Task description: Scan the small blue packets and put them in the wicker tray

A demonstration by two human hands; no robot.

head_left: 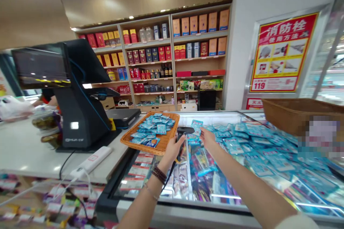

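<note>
My left hand [174, 147] is wrapped round the handle of a black barcode scanner [186, 130], whose head points to the right. Just beyond that head, my right hand [208, 138] pinches a small blue packet [197, 123] by its edge. Both hands are above the glass top of a freezer chest [199, 204]. To the left of the scanner, an orange wicker basket [129, 142] holds a pile of similar blue packets [154, 126]. Many more blue packets [258, 143] are spread over the glass on the right.
A black point-of-sale terminal [80, 114] stands on the white counter [24, 154] at left, near a white power strip [92, 161] with cables. A brown basket [290, 114] sits at the right. Behind are shelves of boxes [150, 55]. Another person's arm [45, 98] shows at far left.
</note>
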